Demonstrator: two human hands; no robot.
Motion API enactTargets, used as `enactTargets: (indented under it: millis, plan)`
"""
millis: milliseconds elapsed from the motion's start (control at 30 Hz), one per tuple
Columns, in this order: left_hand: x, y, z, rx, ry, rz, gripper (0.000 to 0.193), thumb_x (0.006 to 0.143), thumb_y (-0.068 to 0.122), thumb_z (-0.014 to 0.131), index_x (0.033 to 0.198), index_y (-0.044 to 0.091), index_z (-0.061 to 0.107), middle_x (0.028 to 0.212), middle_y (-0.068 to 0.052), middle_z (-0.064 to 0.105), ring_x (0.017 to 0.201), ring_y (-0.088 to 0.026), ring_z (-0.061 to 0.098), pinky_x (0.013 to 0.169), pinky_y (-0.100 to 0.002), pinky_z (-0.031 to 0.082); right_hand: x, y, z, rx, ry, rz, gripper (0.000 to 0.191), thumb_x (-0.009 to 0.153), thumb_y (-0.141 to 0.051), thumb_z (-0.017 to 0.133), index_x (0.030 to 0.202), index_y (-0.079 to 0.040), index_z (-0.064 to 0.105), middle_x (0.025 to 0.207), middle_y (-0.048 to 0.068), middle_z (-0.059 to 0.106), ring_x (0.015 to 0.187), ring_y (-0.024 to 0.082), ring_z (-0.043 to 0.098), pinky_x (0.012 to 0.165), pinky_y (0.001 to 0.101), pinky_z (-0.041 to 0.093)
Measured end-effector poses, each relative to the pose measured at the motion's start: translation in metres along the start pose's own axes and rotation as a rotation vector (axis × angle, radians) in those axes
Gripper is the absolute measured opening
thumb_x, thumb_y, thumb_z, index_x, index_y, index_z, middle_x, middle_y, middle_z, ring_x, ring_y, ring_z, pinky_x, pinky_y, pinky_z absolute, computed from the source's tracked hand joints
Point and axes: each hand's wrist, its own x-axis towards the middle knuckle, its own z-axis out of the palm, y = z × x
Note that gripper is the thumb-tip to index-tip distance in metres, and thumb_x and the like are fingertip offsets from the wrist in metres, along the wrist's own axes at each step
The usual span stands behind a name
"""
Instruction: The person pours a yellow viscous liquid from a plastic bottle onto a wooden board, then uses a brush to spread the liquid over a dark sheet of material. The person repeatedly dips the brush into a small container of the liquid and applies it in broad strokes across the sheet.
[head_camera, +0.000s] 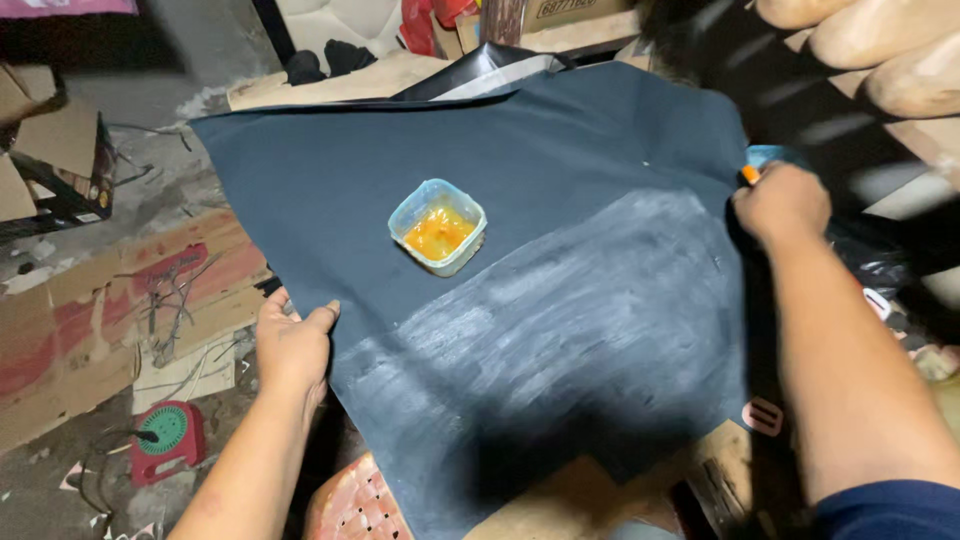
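Observation:
A large dark blue-grey sheet (520, 170) lies spread out in front of me, its near half smeared with a pale glossy coat (590, 300). A small clear square tub (438, 226) with orange-yellow liquid stands on the sheet near its middle. My left hand (292, 340) grips the sheet's left edge, thumb on top. My right hand (780, 203) is closed at the sheet's right edge around a small tool with an orange and blue end (752, 166); most of the tool is hidden.
Flattened cardboard (110, 300) and loose wires cover the floor at left, with a red round device (165, 435) near my left forearm. A cardboard box (55, 150) stands at far left. Pale sacks (880, 50) are stacked at top right. A red perforated stool (355, 505) sits below.

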Motion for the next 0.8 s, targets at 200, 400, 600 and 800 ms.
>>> enactTargets:
  millis: [200,400,600,800]
  plan:
    - [0.018,-0.023,0.02,0.083,0.029,0.118,0.057,0.085,-0.007,0.066,0.136,-0.003,0.041,0.116,-0.016,0.07,0.101,-0.02,0.071,0.089,-0.032,0.056,0.027,0.018,-0.004,-0.075,0.108,0.029,0.038,0.086,-0.032,0.08,0.109,-0.001,0.075,0.106,0.028,0.072,0.098,0.045,0.068,0.082,0.0521,0.053]
    - [0.041,-0.027,0.016,0.366,0.153,0.285,0.063,0.089,0.001,0.08,0.139,-0.005,0.041,0.117,-0.02,0.067,0.102,-0.022,0.067,0.089,-0.035,0.053,-0.025,0.051,-0.057,0.056,0.067,-0.197,0.043,0.096,-0.037,0.078,0.119,-0.001,0.072,0.109,0.027,0.072,0.101,0.045,0.067,0.086,0.0521,0.052]
    - [-0.02,-0.03,-0.017,0.07,0.112,0.071,0.058,0.103,0.012,0.071,0.145,-0.003,0.033,0.112,-0.015,0.067,0.089,-0.019,0.062,0.077,-0.033,0.052,-0.173,0.077,-0.139,1.311,-0.08,0.06,0.024,0.106,-0.019,0.061,0.111,0.004,0.064,0.103,0.016,0.07,0.084,0.026,0.071,0.072,0.0363,0.061]
    - [-0.161,-0.083,-0.082,0.133,-0.011,0.275,0.054,0.107,0.01,0.063,0.146,-0.005,0.029,0.128,-0.017,0.061,0.108,-0.016,0.063,0.091,-0.028,0.053,-0.315,0.127,-0.159,1.383,0.071,0.208,0.026,0.101,-0.011,0.061,0.123,0.003,0.061,0.109,0.012,0.072,0.069,0.015,0.065,0.056,0.0282,0.051]
